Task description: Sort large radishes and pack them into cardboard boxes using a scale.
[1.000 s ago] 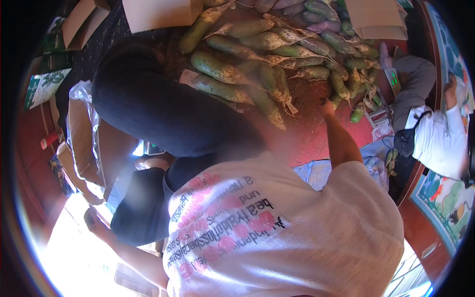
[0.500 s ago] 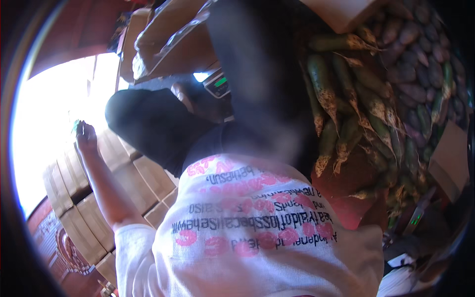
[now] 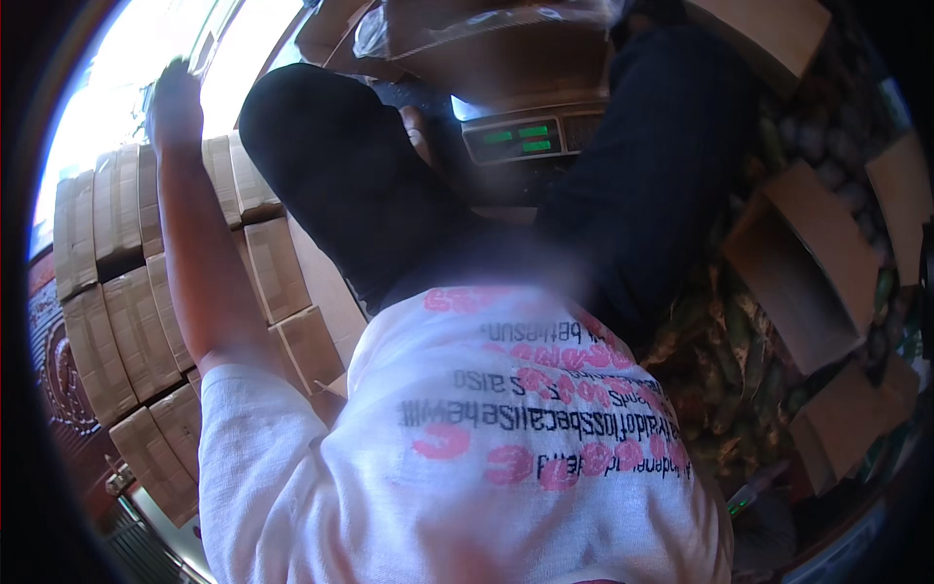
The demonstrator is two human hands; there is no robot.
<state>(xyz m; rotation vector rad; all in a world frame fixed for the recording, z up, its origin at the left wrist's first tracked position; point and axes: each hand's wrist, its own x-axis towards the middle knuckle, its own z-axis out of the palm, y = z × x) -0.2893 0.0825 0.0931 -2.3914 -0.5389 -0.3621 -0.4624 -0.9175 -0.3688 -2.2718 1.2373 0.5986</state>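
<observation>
I look down over my white shirt with pink prints (image 3: 467, 457) and my black trouser legs (image 3: 350, 175). My left arm stretches out to the upper left. My left hand (image 3: 175, 97) is raised over a stack of sealed brown cardboard boxes (image 3: 117, 311), against bright glare; its fingers are blurred and I cannot tell whether it holds anything. My right hand is out of sight. A weighing scale with a green lit display (image 3: 516, 138) sits between my knees at the top centre.
Green corn cobs in husks (image 3: 730, 360) lie heaped at the right, with open cardboard boxes (image 3: 808, 263) among them. More cardboard and a clear plastic bag (image 3: 438, 29) sit beyond the scale. A patterned floor edge (image 3: 58, 380) shows at far left.
The view has swung left from the corn heap to the stacked boxes. My right arm, which reached toward the corn, has left the view. My left arm has risen higher over the boxes.
</observation>
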